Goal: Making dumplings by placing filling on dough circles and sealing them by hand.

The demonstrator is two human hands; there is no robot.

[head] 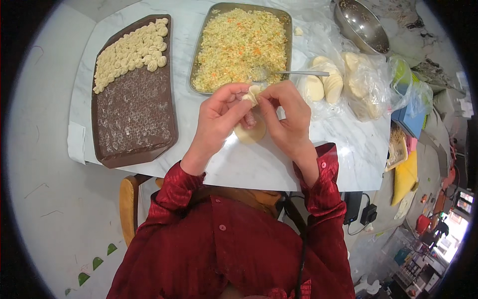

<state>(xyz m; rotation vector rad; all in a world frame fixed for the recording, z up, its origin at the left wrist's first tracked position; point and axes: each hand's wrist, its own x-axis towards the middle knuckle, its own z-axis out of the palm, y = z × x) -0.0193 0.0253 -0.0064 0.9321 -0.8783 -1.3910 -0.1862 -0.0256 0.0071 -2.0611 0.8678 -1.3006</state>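
Between my two hands is a pleated dough dumpling (251, 95), its top edge partly gathered. My left hand (226, 112) cups it from the left, thumb pressed on its side. The fingertips of my right hand (285, 108) pinch its right edge. Below them a flat round dough wrapper (249, 131) lies on the marble-patterned table, partly covered by my left fingers. Just beyond my hands stands a metal tray (192, 76) of chopped vegetable filling (242, 45). A metal spoon (306, 73) rests with its bowl in the filling and its handle over the tray's right rim.
At left, a brown tray (134, 112) carries rows of finished dumplings (130, 50) at its far end. Stacked wrappers (328, 84) lie on plastic at right, beside a bag of more dough (360, 82). A steel bowl (362, 26) sits at the far right.
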